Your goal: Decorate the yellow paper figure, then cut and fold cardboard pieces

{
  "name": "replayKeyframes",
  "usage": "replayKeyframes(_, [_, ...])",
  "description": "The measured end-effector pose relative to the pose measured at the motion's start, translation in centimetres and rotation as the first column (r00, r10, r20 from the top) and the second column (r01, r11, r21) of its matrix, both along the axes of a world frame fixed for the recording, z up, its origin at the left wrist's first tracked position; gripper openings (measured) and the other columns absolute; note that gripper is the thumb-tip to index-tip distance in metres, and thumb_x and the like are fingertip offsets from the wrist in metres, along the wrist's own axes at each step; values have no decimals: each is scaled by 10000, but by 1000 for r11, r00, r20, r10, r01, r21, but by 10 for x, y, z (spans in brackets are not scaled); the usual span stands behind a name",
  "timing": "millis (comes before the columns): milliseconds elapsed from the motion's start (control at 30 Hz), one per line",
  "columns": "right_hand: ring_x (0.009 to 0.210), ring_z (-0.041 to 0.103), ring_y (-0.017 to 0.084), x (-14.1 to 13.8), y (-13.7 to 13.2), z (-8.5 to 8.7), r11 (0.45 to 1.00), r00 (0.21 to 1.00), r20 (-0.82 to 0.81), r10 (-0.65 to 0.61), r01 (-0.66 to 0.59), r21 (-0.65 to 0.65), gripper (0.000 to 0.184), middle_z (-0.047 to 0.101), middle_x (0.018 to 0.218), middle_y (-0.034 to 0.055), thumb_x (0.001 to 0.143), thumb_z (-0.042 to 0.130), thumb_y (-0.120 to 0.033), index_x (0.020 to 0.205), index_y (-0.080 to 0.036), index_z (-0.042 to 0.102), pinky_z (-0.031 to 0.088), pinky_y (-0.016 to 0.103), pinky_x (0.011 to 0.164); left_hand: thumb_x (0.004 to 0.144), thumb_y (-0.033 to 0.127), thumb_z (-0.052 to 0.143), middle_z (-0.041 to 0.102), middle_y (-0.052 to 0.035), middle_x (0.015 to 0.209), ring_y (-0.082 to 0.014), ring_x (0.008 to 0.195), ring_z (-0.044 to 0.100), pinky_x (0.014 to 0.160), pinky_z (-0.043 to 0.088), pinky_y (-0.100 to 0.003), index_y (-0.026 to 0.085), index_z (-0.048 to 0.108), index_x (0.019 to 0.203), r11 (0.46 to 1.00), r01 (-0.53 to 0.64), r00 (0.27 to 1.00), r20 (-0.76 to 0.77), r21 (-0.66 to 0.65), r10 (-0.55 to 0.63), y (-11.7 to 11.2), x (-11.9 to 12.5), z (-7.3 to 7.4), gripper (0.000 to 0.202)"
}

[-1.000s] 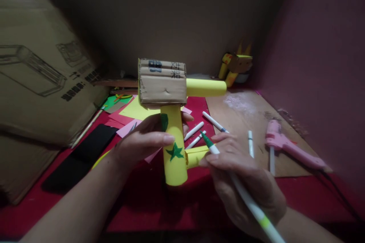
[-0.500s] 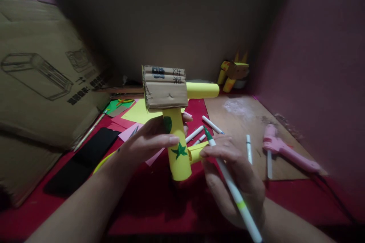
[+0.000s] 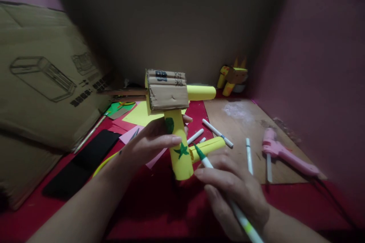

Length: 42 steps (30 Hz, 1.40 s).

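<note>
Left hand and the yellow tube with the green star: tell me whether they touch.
Touching. The head view shows the left hand with its thumb laid across the yellow tube, just above the green star.

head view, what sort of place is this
Most likely an indoor craft workspace: a pink glue gun lies on a board, coloured paper is spread on the red tabletop, and the right hand holds a green-tipped marker.

A yellow paper-tube figure, cardboard box atop, green star below, tilts slightly near a green-tipped marker.
</note>
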State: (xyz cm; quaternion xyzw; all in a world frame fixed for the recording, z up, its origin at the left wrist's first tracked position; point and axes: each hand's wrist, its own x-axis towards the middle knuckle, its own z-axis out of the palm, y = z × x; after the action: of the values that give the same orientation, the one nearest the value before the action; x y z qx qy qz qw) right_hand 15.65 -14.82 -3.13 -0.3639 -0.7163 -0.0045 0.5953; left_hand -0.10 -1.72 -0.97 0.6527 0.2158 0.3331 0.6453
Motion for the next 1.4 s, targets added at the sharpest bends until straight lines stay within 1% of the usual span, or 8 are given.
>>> replayKeyframes(133, [772,655,188,-2,-8,-9,997,999,-41,-21,18,-77,366,690,870,75,792,548,-26,1131,-158,589,565,319,675,704,246,753,675,-38,956,-214,923,562,806,463,-299,235,723,1079,1000,-1,1000,16,-21,1,-1,1,1,377])
replayKeyframes(300, [793,676,197,-1,-13,-18,988,999,-38,24,-30,-150,376,694,898,75,763,570,-29,1108,-177,566,577,333,685,698,239,754,666,-42,961,-218,922,551,797,463,-299,229,720,1067,1000,-7,1000,-2,-26,7,0,1,0,371])
replayKeyframes(433, [766,667,198,-5,-11,-16,988,995,-99,9,-24,-154,304,683,859,79,769,568,-43,1046,-167,590,554,354,672,707,275,752,638,-37,954,-205,912,542,783,456,-283,231,702,1080,1000,0,1000,-6,-28,0,3,2,-2,379])
replayKeyframes(567, [739,643,198,-11,-7,-15,986,977,-205,-51,16,-167,223,658,813,76,790,545,-66,982,-161,607,524,367,645,729,323,736,603,-37,898,-194,855,534,714,454,-272,217,662,1105,999,29,999,-34,36,-28,6,3,-4,398])
replayKeyframes(800, [740,622,192,-11,-5,-12,988,982,-188,-33,4,-154,248,640,813,73,774,542,-53,993,-152,604,514,370,648,755,312,728,596,-49,907,-202,859,529,721,463,-299,194,627,1130,996,8,998,-68,90,-2,6,3,-9,407])
replayKeyframes(1033, [743,617,192,-9,-2,-10,989,989,-144,-19,-3,-148,249,635,801,82,769,531,-50,990,-143,597,522,363,640,752,317,731,597,-59,931,-215,893,532,751,471,-320,198,630,1137,996,-9,998,-66,83,14,5,2,-11,416])
replayKeyframes(1233, [733,589,180,-10,-3,-10,985,983,-183,-10,-22,-170,240,609,794,73,770,534,-54,982,-142,606,522,366,646,756,304,733,616,-56,985,-224,944,536,795,468,-329,221,638,1132,996,-32,996,-75,79,38,4,3,-9,397])
replayKeyframes(1400, [742,591,181,-11,-4,-11,982,974,-225,-36,-7,-188,236,607,805,64,778,536,-57,980,-151,617,514,370,654,744,328,740,609,-49,952,-224,929,541,780,467,-318,210,631,1142,997,-35,993,-110,67,42,3,3,-7,430])
